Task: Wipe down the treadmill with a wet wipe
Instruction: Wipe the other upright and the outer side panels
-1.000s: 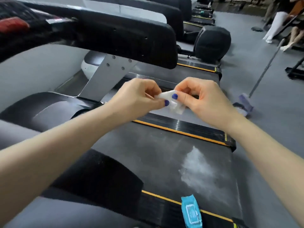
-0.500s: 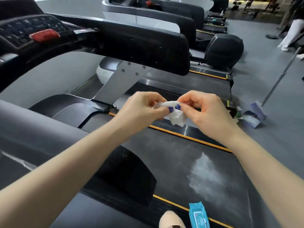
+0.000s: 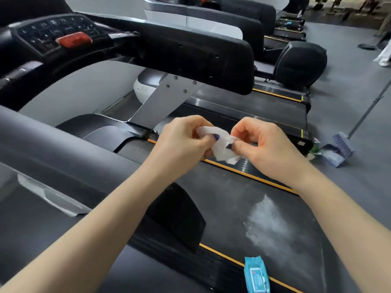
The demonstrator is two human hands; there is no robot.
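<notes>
White wet wipe (image 3: 220, 144) between both hands' fingers (image 3: 213, 137)

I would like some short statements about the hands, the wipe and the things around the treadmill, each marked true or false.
1. Both hands hold the white wet wipe. True: the left hand and the right hand pinch it between them.
2. The wipe is pressed flat on the treadmill belt. False: it is crumpled and held above the belt.
3. A blue wipe pack lies on the near side rail. True.
4. The belt has a whitish patch. True.
5. The red button sits on the floor. False: it is on the console.
</notes>
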